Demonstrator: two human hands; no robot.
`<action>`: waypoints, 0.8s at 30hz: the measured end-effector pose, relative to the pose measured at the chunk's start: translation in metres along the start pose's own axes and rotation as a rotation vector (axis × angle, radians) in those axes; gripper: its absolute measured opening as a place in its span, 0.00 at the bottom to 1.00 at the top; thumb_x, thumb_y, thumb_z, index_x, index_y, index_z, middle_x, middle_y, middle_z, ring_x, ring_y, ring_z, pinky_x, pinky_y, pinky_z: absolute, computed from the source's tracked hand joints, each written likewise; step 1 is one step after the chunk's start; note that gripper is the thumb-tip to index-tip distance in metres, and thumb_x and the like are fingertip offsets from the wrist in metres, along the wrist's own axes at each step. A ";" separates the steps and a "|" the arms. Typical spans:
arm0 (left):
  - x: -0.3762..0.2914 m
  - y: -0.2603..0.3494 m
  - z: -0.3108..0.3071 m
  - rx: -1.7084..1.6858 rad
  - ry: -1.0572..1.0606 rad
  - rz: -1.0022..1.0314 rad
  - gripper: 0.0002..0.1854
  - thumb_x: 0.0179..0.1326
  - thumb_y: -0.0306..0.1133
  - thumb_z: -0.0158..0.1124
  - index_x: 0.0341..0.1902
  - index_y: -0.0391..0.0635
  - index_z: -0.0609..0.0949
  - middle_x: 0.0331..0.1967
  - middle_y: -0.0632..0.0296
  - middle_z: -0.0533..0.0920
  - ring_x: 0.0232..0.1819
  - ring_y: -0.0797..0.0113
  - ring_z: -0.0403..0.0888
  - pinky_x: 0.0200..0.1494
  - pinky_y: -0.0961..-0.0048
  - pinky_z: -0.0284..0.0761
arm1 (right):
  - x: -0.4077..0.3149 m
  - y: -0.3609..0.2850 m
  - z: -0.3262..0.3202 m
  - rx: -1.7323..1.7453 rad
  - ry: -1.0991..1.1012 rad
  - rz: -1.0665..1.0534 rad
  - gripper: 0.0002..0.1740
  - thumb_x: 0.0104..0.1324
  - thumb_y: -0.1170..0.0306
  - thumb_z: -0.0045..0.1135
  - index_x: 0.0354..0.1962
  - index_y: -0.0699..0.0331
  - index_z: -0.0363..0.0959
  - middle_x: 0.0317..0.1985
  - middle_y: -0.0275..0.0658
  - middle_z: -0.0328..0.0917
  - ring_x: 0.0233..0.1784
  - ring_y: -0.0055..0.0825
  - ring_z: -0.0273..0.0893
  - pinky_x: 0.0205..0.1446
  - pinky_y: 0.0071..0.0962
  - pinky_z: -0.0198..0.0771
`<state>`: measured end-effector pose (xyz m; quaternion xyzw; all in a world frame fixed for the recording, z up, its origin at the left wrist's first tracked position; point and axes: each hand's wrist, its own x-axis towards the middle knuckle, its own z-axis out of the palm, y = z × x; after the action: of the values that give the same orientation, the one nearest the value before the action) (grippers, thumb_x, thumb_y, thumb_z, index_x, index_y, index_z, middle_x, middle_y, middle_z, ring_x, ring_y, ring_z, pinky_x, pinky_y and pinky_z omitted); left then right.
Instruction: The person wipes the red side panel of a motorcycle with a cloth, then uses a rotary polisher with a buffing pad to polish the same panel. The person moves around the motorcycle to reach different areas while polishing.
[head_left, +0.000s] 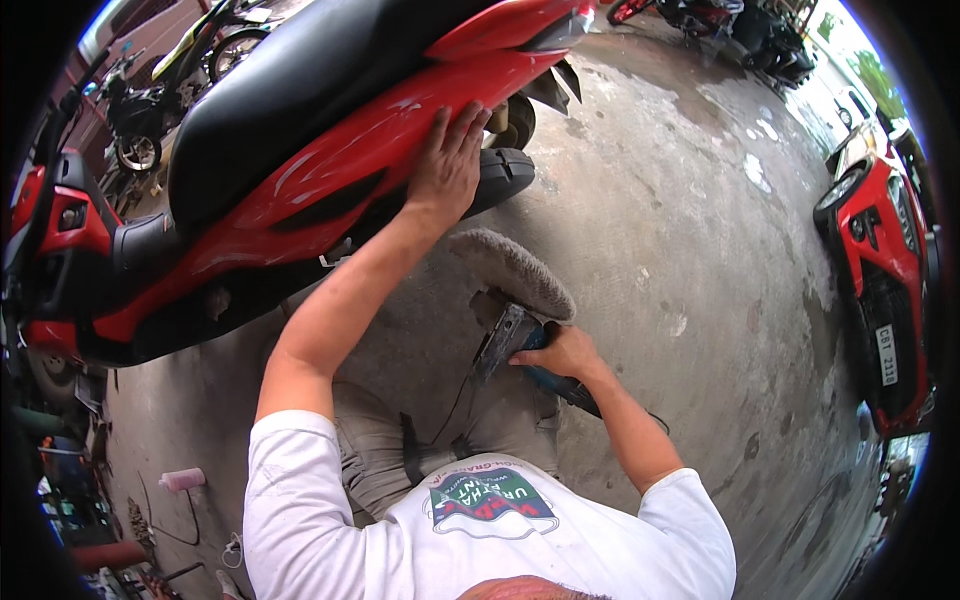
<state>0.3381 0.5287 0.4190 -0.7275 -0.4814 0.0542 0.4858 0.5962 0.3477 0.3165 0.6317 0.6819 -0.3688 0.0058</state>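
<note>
A red scooter (352, 142) with a long black seat (285, 97) stands before me, pale streaks on its glossy side panel. My left hand (448, 161) lies against the rear part of that panel, palm down with fingers extended, holding nothing. Lower and to the right, my right hand (562, 351) grips a blue power polisher (534, 339) by its body. The polisher's fluffy grey wool pad (517, 271) faces up towards the scooter, apart from the panel. A thin cord runs near my knees.
A pink plastic bottle (182, 480) lies on the concrete floor (675, 247) at lower left, near a cord. A red car (885, 292) is parked at right. Other motorcycles (139, 112) stand at upper left, and more at the top right. The scooter's rear wheel (517, 124) lies beyond my left hand.
</note>
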 end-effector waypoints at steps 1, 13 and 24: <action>0.008 0.000 -0.009 -0.137 -0.023 0.051 0.38 0.76 0.59 0.58 0.82 0.51 0.73 0.89 0.58 0.61 0.92 0.47 0.42 0.89 0.35 0.28 | -0.001 0.003 0.002 0.008 0.032 -0.003 0.64 0.46 0.25 0.78 0.61 0.73 0.80 0.60 0.57 0.86 0.67 0.52 0.83 0.69 0.43 0.78; -0.095 0.077 -0.023 -1.380 0.171 -0.117 0.23 0.70 0.58 0.70 0.37 0.48 0.89 0.36 0.61 0.90 0.44 0.54 0.86 0.51 0.54 0.79 | 0.005 0.008 -0.009 -0.085 0.052 -0.152 0.64 0.41 0.22 0.78 0.55 0.72 0.84 0.53 0.58 0.88 0.60 0.53 0.87 0.64 0.44 0.80; -0.147 0.089 -0.027 -1.530 0.542 -0.678 0.18 0.62 0.35 0.81 0.51 0.43 0.85 0.50 0.54 0.85 0.48 0.52 0.82 0.55 0.58 0.77 | 0.020 -0.027 -0.012 -0.209 -0.077 -0.162 0.59 0.42 0.20 0.75 0.46 0.71 0.88 0.45 0.55 0.90 0.54 0.51 0.89 0.59 0.46 0.81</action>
<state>0.3327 0.3945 0.3083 -0.6591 -0.4439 -0.6052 -0.0476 0.5742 0.3729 0.3291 0.5560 0.7646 -0.3189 0.0679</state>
